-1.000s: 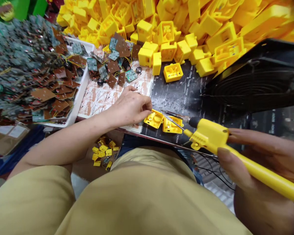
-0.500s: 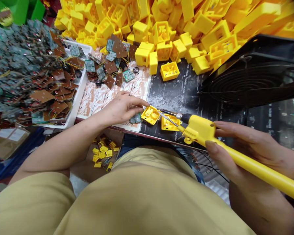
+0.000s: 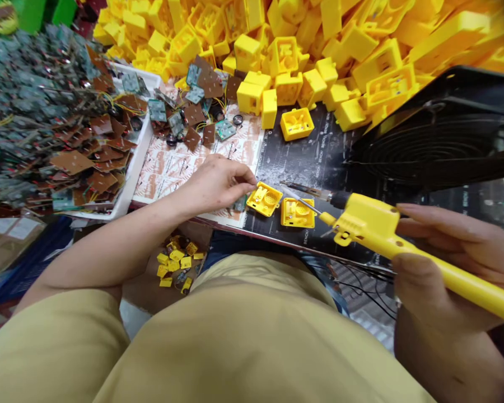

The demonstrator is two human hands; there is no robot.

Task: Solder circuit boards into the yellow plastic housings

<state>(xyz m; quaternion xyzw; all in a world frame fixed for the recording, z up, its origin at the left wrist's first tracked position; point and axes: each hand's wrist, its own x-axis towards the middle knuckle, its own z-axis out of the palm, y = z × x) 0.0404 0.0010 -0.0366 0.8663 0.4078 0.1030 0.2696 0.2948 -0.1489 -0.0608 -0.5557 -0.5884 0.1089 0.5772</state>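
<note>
My left hand [image 3: 224, 182] has its thumb and index finger pinched at the upper left corner of a small open yellow plastic case [image 3: 264, 199] near the bench's front edge. A second yellow case [image 3: 297, 213], also open side up, lies just right of it. My right hand [image 3: 453, 263] is wrapped round the handle of a yellow soldering gun [image 3: 372, 221]. Its dark tip and a thin metal feed tube point left, above and between the two cases. A green circuit board [image 3: 238, 202] is partly hidden under my left fingers.
A white tray [image 3: 140, 162] heaped with circuit boards [image 3: 73, 162] stands at left. Loose boards with wires [image 3: 197, 112] lie beside it. Yellow cases [image 3: 285, 56] are piled at the back. A black fan [image 3: 437, 129] stands at right. More yellow pieces [image 3: 176, 260] lie below the bench edge.
The soldering gun has moved right, away from the cases, with my right hand. My left index finger and thumb have come together at the left case's corner. The view has shifted slightly.
</note>
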